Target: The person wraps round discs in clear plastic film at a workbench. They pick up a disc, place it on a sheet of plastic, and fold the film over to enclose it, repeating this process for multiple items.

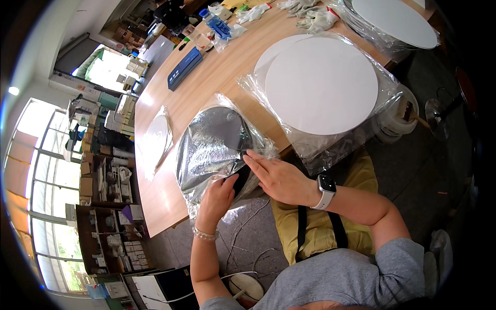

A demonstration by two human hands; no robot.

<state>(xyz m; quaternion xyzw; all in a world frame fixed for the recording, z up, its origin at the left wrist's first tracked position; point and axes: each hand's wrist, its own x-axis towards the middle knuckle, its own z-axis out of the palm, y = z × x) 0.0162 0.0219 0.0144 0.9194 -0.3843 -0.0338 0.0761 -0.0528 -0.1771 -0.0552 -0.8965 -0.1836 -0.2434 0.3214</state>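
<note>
A round dark disc (219, 129) in a shiny clear plastic bag (194, 163) lies at the near edge of the table. My left hand (217, 199) is closed on the bag's near side, thumb on top, fingers partly hidden below. Across from it, my right hand (284, 178) has its fingers stretched out, their tips touching the bag's right edge beside a black patch. A large white round board (323, 85) lies on more clear plastic to the right, overlapping another white disc. Farther left, a smaller plastic-wrapped disc (157, 137) rests on the wood.
On the wooden table (232, 67) stand a blue box (184, 68) and a blue-labelled bottle (216, 25). White gloves (318, 19) lie at the far side. A white bucket (395, 116) stands at the table's right edge. Another person (173, 18) is at the far end.
</note>
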